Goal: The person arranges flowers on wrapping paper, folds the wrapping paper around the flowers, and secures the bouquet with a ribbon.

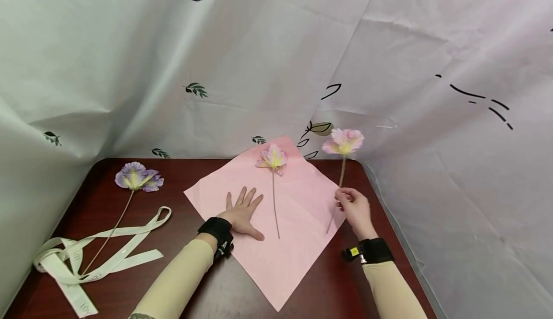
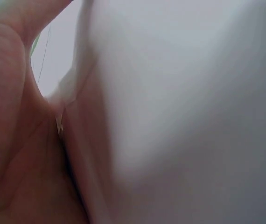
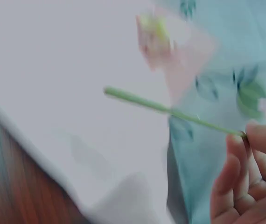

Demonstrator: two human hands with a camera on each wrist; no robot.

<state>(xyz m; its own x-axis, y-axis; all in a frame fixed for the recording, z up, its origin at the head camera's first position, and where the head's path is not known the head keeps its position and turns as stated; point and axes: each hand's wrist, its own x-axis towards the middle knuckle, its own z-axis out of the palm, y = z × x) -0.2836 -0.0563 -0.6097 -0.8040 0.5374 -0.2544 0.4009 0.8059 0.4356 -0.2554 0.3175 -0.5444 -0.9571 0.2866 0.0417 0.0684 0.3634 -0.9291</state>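
A square of pink wrapping paper (image 1: 298, 261) lies cornerwise on the table, and one pink-and-yellow artificial flower (image 1: 273, 158) rests on it, bloom toward the far corner. My left hand (image 1: 243, 217) lies on the paper's left part with its fingers spread. In the left wrist view the palm (image 2: 11, 130) is close and the paper blurred. At the paper's right corner my right hand (image 1: 355, 208) pinches the stem of a second pink flower (image 1: 344, 141), whose bloom points up and away. The right wrist view shows thumb and fingers gripping this green stem (image 3: 137, 99), its lower end above the paper.
A purple artificial flower (image 1: 137, 177) lies at the table's left. Over its stem loops a white printed ribbon (image 1: 129, 244). The dark red-brown table (image 1: 186, 172) backs onto a pale hanging curtain (image 1: 259, 60) with leaf prints, which also runs along both sides.
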